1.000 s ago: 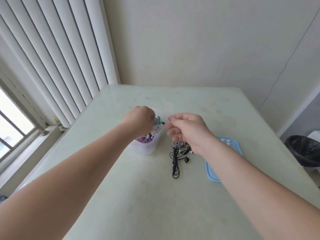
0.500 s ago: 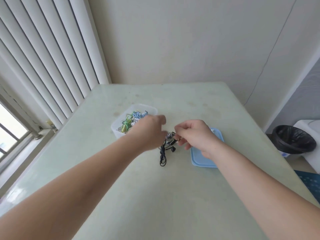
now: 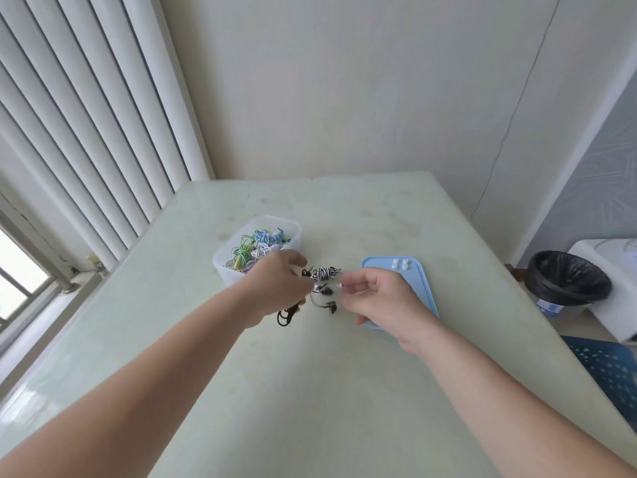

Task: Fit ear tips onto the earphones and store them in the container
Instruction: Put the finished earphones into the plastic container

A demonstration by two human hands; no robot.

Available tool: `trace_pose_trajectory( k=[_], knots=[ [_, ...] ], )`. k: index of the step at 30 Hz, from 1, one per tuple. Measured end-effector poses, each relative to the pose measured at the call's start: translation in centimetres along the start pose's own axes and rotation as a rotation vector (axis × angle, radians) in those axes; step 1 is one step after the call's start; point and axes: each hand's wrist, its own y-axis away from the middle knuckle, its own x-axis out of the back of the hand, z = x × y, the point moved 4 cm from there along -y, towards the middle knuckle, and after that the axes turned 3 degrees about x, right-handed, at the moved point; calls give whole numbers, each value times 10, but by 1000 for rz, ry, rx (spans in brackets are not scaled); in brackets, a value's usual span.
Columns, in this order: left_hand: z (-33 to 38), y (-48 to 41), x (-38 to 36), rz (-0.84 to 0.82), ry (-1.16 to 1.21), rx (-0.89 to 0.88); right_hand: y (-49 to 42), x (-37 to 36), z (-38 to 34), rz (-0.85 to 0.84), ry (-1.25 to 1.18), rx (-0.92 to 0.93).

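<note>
Head view: our left hand grips striped earphones beside container; right hand pinches white ear tip; 4 spare tips on blue lid.

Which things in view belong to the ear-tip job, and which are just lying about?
In use: black-and-white earphones, gripped by the left hand; right hand, apparently pinching one ear tip; spare ear tips on the blue lid; clear container of coloured earphones.
Lying about: black bin, white appliance, blue floor mat, window blinds.
</note>
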Motion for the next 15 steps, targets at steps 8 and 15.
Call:
trace_pose_trajectory(
  k=[8,15],
  knots=[
    [46,37,16,-304,492,-60,5,-9,-9,-189,-92,92],
    [54,34,5,-434,574,-110,18,3,-7,-291,-470,66]
  ],
)
